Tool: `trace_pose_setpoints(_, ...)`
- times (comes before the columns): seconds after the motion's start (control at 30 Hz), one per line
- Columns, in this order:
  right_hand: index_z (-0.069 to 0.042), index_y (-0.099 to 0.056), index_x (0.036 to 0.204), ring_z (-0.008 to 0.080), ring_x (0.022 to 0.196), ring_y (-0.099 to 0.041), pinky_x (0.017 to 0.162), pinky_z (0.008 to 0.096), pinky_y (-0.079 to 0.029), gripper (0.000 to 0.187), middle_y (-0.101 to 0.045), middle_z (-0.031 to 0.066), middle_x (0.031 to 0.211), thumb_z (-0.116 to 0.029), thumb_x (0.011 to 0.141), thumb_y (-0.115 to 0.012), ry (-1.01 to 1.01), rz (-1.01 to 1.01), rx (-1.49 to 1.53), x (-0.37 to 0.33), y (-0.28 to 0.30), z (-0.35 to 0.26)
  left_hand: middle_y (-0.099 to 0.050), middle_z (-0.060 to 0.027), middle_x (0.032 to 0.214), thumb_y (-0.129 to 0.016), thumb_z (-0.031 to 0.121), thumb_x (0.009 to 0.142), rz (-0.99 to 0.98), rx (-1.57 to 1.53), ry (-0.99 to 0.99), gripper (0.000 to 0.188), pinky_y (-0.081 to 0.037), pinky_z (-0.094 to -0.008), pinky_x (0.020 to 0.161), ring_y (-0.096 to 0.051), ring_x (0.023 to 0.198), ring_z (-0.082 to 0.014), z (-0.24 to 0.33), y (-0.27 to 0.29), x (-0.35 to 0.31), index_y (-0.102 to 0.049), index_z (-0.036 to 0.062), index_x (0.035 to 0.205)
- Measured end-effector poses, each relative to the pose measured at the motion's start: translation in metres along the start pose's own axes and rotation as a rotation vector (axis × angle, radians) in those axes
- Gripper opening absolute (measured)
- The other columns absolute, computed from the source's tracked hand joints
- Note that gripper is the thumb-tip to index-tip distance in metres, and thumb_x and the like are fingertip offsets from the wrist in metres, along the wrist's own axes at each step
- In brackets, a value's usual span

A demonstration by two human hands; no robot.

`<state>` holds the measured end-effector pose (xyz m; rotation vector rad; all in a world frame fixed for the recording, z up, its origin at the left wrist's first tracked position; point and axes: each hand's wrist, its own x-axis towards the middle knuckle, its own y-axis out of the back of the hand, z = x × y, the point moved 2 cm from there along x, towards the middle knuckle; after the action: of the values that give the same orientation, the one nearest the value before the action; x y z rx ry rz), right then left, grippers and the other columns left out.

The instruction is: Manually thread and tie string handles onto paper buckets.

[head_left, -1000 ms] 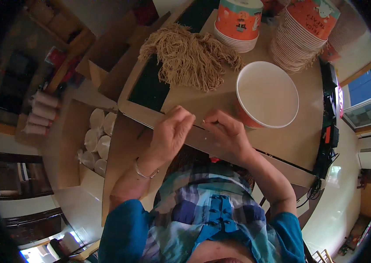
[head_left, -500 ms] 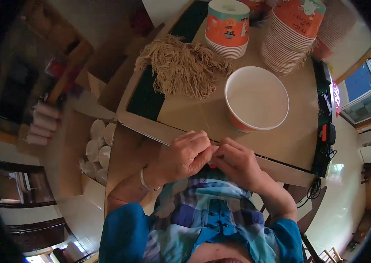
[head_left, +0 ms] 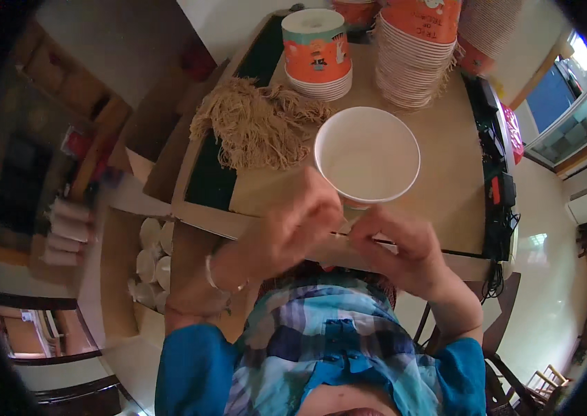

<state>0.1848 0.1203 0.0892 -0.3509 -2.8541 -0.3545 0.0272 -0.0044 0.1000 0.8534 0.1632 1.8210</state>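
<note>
Your left hand (head_left: 290, 229) and right hand (head_left: 394, 246) pinch a thin strand (head_left: 342, 234) between their fingers at the surface's near edge; the white bowl (head_left: 367, 154) just beyond stands empty. The noodle-like heap (head_left: 259, 128) near the left edge looks untouched; most work seems left.

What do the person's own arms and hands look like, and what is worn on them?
Both forearms are bare. The left hand has a thin silver bangle at its wrist; the right hand shows no jewellery. Short bright blue sleeves cover the upper arms, beside a blue-and-white plaid front.
</note>
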Motion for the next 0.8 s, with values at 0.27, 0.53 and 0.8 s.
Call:
trace_pose_setpoints(0.27, -0.001, -0.061, 0.094, 0.0079, 0.08, -0.059, 0.073, 0.0243, -0.049, 0.002, -0.062, 0.0015, 0.088, 0.0, 0.093, -0.061, 0.043, 0.111, 0.205, 0.025, 0.03, -0.022, -0.059, -0.0027, 0.087, -0.062, 0.003, 0.09, -0.309, 0.045, 0.123, 0.022, -0.048, -0.0246, 0.065, -0.057, 0.073, -0.01, -0.037, 0.018, -0.006, -0.068, 0.0045, 0.111)
trace_pose_setpoints(0.53, 0.0, -0.06, 0.098, 0.0135, 0.073, -0.06, 0.068, 0.0252, -0.049, 0.01, -0.064, 0.0073, 0.083, -0.009, 0.095, -0.059, 0.267, 0.548, 0.308, 0.011, 0.095, -0.046, -0.059, -0.0037, 0.083, -0.053, 0.003, 0.096, 0.024, 0.229, 0.326, 0.019, -0.048, -0.024, 0.067, -0.056, 0.071, -0.0102, -0.087, 0.083, 0.0, -0.068, 0.0013, 0.109)
trace_pose_setpoints(0.8, -0.001, -0.058, 0.095, 0.0127, 0.072, -0.057, 0.065, 0.0251, -0.046, 0.004, -0.058, 0.0091, 0.086, -0.002, 0.094, -0.055, 0.342, 0.485, -0.008, 0.023, 0.09, -0.057, -0.068, -0.0076, 0.098, -0.049, 0.021, 0.104, -0.105, -0.211, 0.097, 0.031, -0.053, -0.029, 0.08, -0.064, 0.092, -0.0141, -0.039, 0.029, 0.097, -0.064, -0.0045, 0.111)
